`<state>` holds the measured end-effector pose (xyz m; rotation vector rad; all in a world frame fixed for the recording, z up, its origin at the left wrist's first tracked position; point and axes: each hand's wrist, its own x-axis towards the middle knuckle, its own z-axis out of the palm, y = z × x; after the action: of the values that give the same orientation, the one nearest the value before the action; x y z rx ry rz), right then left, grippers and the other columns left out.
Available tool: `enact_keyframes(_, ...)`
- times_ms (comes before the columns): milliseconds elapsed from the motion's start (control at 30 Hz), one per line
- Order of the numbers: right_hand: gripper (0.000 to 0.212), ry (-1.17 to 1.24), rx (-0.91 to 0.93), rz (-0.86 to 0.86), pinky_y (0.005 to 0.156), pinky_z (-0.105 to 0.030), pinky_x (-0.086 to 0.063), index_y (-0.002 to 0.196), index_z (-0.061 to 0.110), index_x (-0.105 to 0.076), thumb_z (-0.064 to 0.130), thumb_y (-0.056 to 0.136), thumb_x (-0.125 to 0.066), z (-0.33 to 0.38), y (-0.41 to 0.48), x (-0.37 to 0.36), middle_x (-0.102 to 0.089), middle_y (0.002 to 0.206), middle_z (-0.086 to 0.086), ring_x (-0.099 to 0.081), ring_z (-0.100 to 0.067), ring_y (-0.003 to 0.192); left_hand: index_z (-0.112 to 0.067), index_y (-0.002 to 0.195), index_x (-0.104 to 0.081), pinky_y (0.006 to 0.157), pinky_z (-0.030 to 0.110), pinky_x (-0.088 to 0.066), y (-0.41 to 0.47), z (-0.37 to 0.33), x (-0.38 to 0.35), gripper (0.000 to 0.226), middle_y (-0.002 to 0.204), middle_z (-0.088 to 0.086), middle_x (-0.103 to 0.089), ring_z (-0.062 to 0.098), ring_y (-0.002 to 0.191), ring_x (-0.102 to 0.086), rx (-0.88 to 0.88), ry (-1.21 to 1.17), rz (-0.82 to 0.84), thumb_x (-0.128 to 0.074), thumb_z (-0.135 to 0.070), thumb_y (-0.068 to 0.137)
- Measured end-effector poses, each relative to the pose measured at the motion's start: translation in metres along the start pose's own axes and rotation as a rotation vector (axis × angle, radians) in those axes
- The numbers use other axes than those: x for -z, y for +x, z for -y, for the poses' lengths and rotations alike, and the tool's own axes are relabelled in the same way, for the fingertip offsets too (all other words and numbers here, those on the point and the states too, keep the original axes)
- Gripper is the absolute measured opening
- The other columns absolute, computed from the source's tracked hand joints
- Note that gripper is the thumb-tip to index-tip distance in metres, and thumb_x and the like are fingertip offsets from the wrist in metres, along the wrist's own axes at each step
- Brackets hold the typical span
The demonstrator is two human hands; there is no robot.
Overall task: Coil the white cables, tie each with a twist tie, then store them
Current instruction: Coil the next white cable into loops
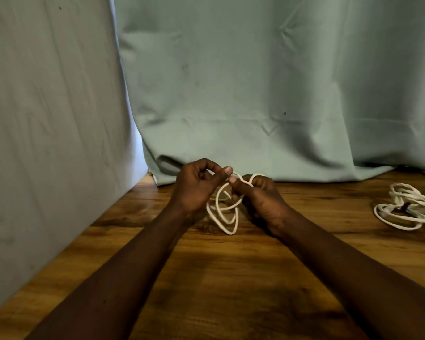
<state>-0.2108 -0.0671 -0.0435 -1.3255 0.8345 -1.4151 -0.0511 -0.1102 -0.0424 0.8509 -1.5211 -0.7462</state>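
A white cable (227,217) hangs in a few loose loops between my two hands, just above the wooden table (231,278). My left hand (194,187) pinches the top of the loops with thumb and fingers. My right hand (260,200) grips the same cable from the right, its fingers curled around a loop. The lowest loops nearly touch the tabletop. At the right edge lies another white cable bundle (407,207), coiled, with a dark tie (406,207) around its middle.
A pale green curtain (255,94) hangs along the back of the table, and a grey-green fabric panel (47,143) walls off the left side. Bare wood shows in front of my forearms.
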Motion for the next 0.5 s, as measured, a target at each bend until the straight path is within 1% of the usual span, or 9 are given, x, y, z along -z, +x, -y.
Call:
enact_keyframes(33, 0.025, 0.052, -0.019, -0.046, 0.047, -0.022, -0.047, 0.078, 0.003, -0.064, 0.017, 0.099, -0.066, -0.001, 0.005, 0.003, -0.063, 0.064, -0.008, -0.06, -0.009, 0.046, -0.006, 0.082, -0.072, 0.063, 0.03, -0.05, 0.0, -0.004, 0.004, 0.038, 0.068, 0.028, -0.064, 0.022, 0.06, -0.06, 0.05, 0.003, 0.063, -0.085, -0.042, 0.083)
enact_keyframes(67, 0.027, 0.078, -0.037, -0.097, 0.04, -0.021, -0.041, 0.077, 0.006, -0.063, 0.022, 0.099, -0.066, -0.001, 0.01, 0.008, -0.061, 0.063, -0.006, -0.054, -0.008, 0.041, -0.006, 0.079, -0.072, 0.061, 0.024, -0.048, 0.002, -0.007, 0.01, 0.038, 0.061, 0.016, -0.066, 0.013, 0.055, -0.06, 0.082, 0.081, 0.112, -0.082, -0.041, 0.086)
enact_keyframes(100, 0.03, 0.099, -0.046, -0.147, 0.036, -0.02, -0.033, 0.077, 0.009, -0.062, 0.028, 0.1, -0.065, -0.002, 0.015, 0.013, -0.059, 0.063, -0.004, -0.047, -0.007, 0.036, -0.01, 0.075, -0.073, 0.059, 0.023, -0.047, 0.005, -0.01, 0.016, 0.039, 0.058, 0.005, -0.068, 0.009, 0.053, -0.061, 0.078, 0.198, 0.13, -0.08, -0.046, 0.087)
enact_keyframes(167, 0.032, 0.193, -0.053, -0.228, 0.033, -0.02, -0.023, 0.076, 0.014, -0.061, 0.035, 0.1, -0.062, 0.001, 0.023, 0.025, -0.056, 0.064, -0.001, -0.033, -0.006, 0.033, -0.02, 0.07, -0.074, 0.062, 0.031, -0.05, 0.01, -0.013, 0.029, 0.046, 0.061, -0.002, -0.071, 0.011, 0.059, -0.067, 0.023, 0.439, 0.055, -0.078, -0.065, 0.078)
enact_keyframes(233, 0.031, 0.257, -0.085, -0.263, 0.032, -0.02, -0.022, 0.082, 0.013, -0.063, 0.036, 0.101, -0.059, 0.003, 0.026, 0.033, -0.056, 0.064, 0.001, -0.028, -0.005, 0.032, -0.023, 0.065, -0.072, 0.063, 0.032, -0.049, 0.011, -0.015, 0.038, 0.046, 0.06, -0.006, -0.07, 0.011, 0.059, -0.066, -0.001, 0.518, -0.064, -0.079, -0.068, 0.075)
enact_keyframes(333, 0.027, 0.173, -0.14, -0.265, 0.033, -0.019, -0.022, 0.091, 0.013, -0.068, 0.036, 0.102, -0.059, -0.001, 0.024, 0.034, -0.067, 0.073, 0.002, -0.03, -0.005, 0.033, -0.021, 0.064, -0.07, 0.061, 0.031, -0.048, 0.007, -0.02, 0.043, 0.047, 0.058, -0.006, -0.068, 0.011, 0.058, -0.064, -0.065, 0.512, -0.249, -0.083, -0.065, 0.074)
enact_keyframes(400, 0.02, 0.118, -0.116, -0.297, 0.036, -0.018, -0.022, 0.097, 0.013, -0.072, 0.031, 0.1, -0.064, -0.005, 0.024, 0.029, -0.075, 0.085, -0.001, -0.033, -0.005, 0.035, -0.02, 0.064, -0.067, 0.057, 0.026, -0.042, 0.007, -0.024, 0.046, 0.048, 0.054, -0.008, -0.062, 0.006, 0.054, -0.058, -0.153, 0.54, -0.404, -0.083, -0.064, 0.074)
enact_keyframes(467, 0.016, 0.027, -0.005, -0.33, 0.039, -0.022, -0.033, 0.103, 0.013, -0.076, 0.026, 0.095, -0.072, -0.009, 0.025, 0.026, -0.078, 0.095, -0.008, -0.045, -0.004, 0.041, -0.02, 0.068, -0.067, 0.056, 0.024, -0.038, 0.007, -0.028, 0.047, 0.045, 0.055, -0.012, -0.06, 0.005, 0.054, -0.055, -0.276, 0.58, -0.498, -0.082, -0.061, 0.079)
enact_keyframes(500, 0.016, -0.07, 0.07, -0.327, 0.048, -0.024, -0.044, 0.103, 0.015, -0.078, 0.027, 0.093, -0.075, -0.011, 0.024, 0.026, -0.079, 0.097, -0.008, -0.056, -0.004, 0.05, -0.021, 0.072, -0.069, 0.057, 0.025, -0.04, 0.006, -0.028, 0.047, 0.043, 0.06, -0.011, -0.063, 0.006, 0.056, -0.056, -0.368, 0.661, -0.5, -0.08, -0.06, 0.082)
